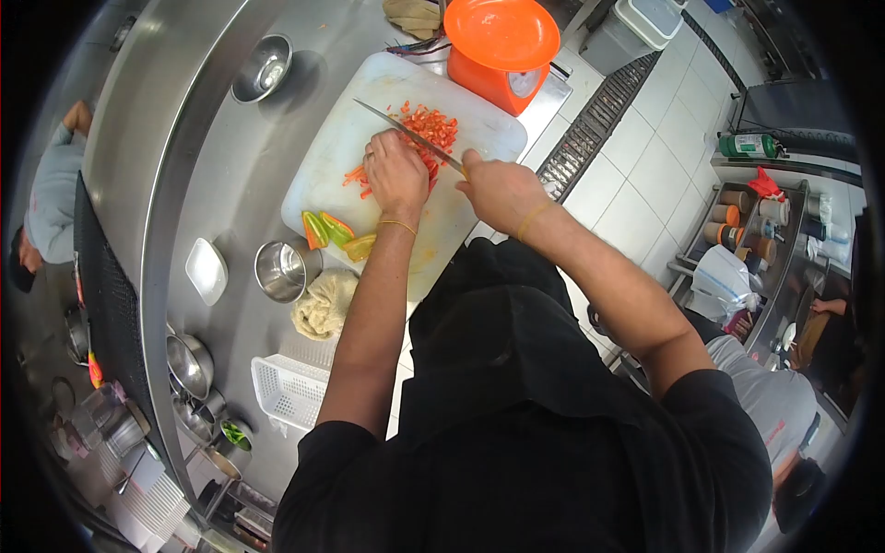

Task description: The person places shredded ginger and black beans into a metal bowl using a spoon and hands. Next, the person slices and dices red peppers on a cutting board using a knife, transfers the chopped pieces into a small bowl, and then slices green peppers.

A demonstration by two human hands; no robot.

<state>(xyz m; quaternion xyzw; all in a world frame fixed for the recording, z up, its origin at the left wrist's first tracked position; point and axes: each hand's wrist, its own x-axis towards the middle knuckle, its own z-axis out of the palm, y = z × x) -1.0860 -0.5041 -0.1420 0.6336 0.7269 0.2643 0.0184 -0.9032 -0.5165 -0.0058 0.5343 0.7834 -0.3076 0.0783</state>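
On the white cutting board [323, 138] lies a pile of diced red pepper [431, 126]. My right hand [504, 192] is closed round the handle of a long knife [410, 135], whose blade points to the upper left across the pepper. Beside the blade, my left hand [396, 172] presses down on red pepper strips [355, 175], its fingers bent together. Green and orange pepper pieces [337, 229] rest at the board's lower left. The blade's edge and the strips under my left fingers are partly hidden.
An orange scale [502, 37] stands beyond the board. Metal bowls [281, 272], a crumpled cloth [324, 304], a white dish [206, 272] and a white basket [286, 387] are left of me. Other people [761, 392] are at the right and far left.
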